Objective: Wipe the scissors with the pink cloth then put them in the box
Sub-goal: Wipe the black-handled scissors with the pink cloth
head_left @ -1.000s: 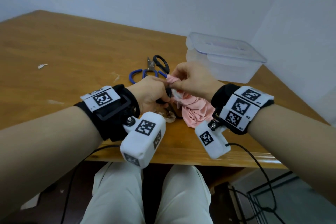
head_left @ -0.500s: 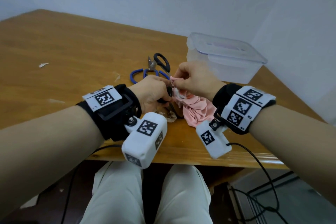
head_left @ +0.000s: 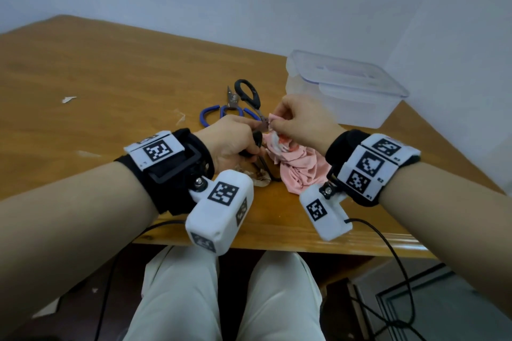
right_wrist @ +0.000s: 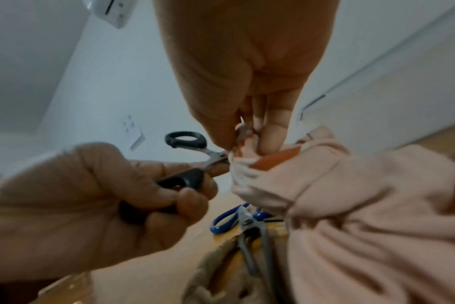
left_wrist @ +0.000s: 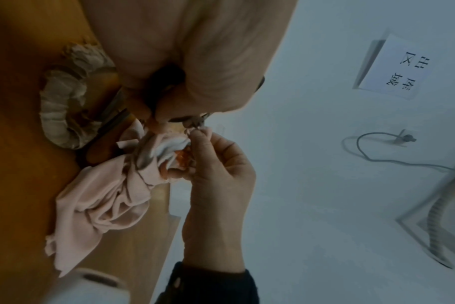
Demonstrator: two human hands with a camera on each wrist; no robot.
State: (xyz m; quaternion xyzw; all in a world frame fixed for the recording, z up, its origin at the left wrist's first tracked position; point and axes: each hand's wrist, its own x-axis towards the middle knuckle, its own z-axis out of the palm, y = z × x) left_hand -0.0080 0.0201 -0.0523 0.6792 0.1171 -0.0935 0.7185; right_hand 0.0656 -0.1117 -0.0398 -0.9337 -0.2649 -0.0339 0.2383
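Pink cloth (head_left: 300, 169) is soft, bunching around blades | left hand (head_left: 230, 141) is gripping black-handled scissors (right_wrist: 187, 162) over worktop (head_left: 110, 86) | right hand (head_left: 302, 119) is pinching cloth | metal is hard, sharp: hold handles | box (head_left: 346, 91) is waiting nearby

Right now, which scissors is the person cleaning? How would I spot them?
Find the wooden table, then the two hands meeting near its front edge. The black-handled scissors are up off the table, gripped by the left hand, blades wrapped in the pink cloth. The blue-handled pair lies flat, untouched.
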